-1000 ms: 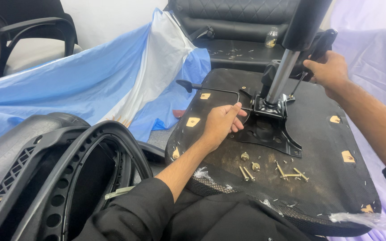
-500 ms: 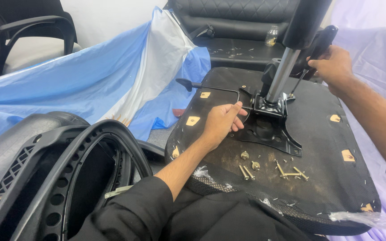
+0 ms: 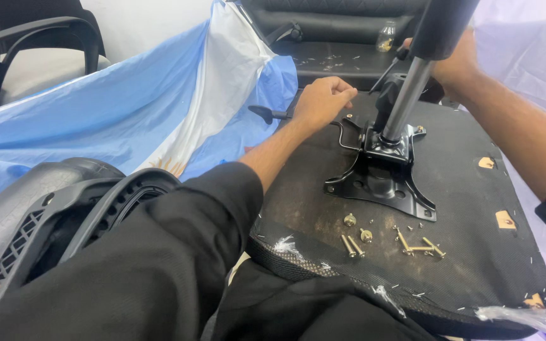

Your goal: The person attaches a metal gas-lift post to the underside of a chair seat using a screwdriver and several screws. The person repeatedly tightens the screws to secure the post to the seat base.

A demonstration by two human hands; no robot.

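Your left hand (image 3: 322, 101) is curled in a loose fist on the far edge of the upturned seat base (image 3: 475, 252), by the black lever (image 3: 270, 114). Your right hand (image 3: 453, 63) is mostly hidden behind the gas-lift column (image 3: 406, 101); grip can't be told. The black mounting plate (image 3: 380, 183) sits mid-seat, brass bolts (image 3: 387, 240) loose just nearer.

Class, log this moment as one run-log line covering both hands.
left hand: fist on lever | right hand: behind gas cylinder, grip hidden | loose bolts on seat underside
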